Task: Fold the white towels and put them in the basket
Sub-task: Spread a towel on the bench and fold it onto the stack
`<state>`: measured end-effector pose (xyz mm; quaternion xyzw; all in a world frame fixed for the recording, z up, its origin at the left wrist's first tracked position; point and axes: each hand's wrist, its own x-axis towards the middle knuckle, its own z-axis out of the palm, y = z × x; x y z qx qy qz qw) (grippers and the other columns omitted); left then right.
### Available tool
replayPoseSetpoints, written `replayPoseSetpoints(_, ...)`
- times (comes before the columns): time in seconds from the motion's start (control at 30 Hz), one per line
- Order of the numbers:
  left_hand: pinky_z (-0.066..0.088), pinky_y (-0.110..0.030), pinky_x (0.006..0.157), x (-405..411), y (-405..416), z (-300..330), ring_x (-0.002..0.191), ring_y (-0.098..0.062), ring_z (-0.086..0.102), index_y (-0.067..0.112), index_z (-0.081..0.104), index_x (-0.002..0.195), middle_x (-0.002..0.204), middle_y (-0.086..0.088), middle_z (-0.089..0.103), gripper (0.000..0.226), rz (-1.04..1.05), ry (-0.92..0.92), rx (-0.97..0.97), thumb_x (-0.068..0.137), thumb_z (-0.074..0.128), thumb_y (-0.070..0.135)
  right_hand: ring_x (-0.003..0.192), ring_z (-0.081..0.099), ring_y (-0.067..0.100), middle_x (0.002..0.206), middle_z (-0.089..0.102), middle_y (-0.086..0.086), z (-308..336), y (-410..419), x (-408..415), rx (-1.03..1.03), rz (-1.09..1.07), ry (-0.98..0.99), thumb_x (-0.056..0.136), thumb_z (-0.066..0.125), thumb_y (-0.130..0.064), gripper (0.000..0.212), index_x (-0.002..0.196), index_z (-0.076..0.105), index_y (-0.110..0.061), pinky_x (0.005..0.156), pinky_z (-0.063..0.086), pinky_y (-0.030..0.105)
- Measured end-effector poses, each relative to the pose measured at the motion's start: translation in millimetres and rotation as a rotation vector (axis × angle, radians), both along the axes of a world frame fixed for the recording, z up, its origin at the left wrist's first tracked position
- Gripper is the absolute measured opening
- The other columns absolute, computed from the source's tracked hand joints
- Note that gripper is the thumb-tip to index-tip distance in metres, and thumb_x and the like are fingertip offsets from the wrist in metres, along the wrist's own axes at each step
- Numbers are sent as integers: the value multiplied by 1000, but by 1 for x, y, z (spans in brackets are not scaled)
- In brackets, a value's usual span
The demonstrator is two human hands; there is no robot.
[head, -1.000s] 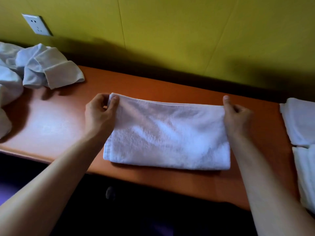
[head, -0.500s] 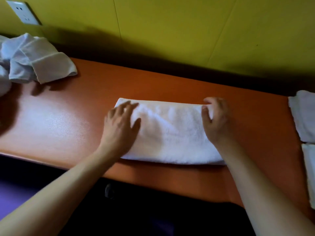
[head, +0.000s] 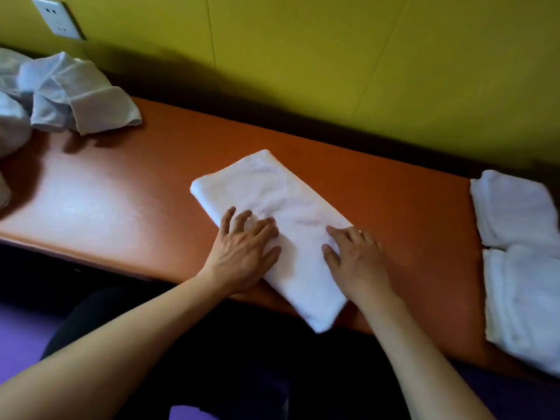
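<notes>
A folded white towel (head: 272,204) lies at a slant on the orange table (head: 121,204), its near end hanging a little over the front edge. My left hand (head: 242,253) rests flat on its left side with fingers spread. On its right side my right hand (head: 354,256) lies flat too, fingers apart. Neither hand grips the cloth. No basket is in view.
A heap of unfolded white towels (head: 60,92) sits at the far left of the table. Two folded towels (head: 515,207) (head: 524,301) lie at the right end. A yellow wall with a socket (head: 57,18) runs behind the table.
The towel has been turned from lying crosswise to lying slantwise, with its near end over the table edge. Both hands have moved closer to me and together, and now press flat on it.
</notes>
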<state>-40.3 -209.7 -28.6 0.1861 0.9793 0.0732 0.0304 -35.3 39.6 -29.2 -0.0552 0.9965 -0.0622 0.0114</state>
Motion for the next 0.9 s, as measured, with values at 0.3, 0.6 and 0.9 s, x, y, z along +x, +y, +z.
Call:
replayPoseSetpoints(0.3,4,-53,121,1,9,7,152,-40,11,31,40,146,165,-12,18,51,41,-72,-145,100,37,53,87,60,32,97,61,10,-3,-51,96,87,-91,66,81,53,-51,64,126,64,-7,77,46,43)
replayPoseSetpoints(0.6,46,-48,99,100,-15,5,118,-36,51,12,58,124,122,-12,55,74,-107,-46,-56,69,64,61,139,37,21,151,36,-2,-2,-42,121,-94,79,-102,62,66,-72,97,147,37,-36,110,31,42)
replayPoseSetpoints(0.9,50,-40,81,107,-31,20,101,-31,61,21,49,114,107,-1,64,41,-37,-73,299,74,56,16,87,65,25,92,70,-4,11,-32,118,-222,24,121,69,67,-22,47,114,58,-25,81,33,34)
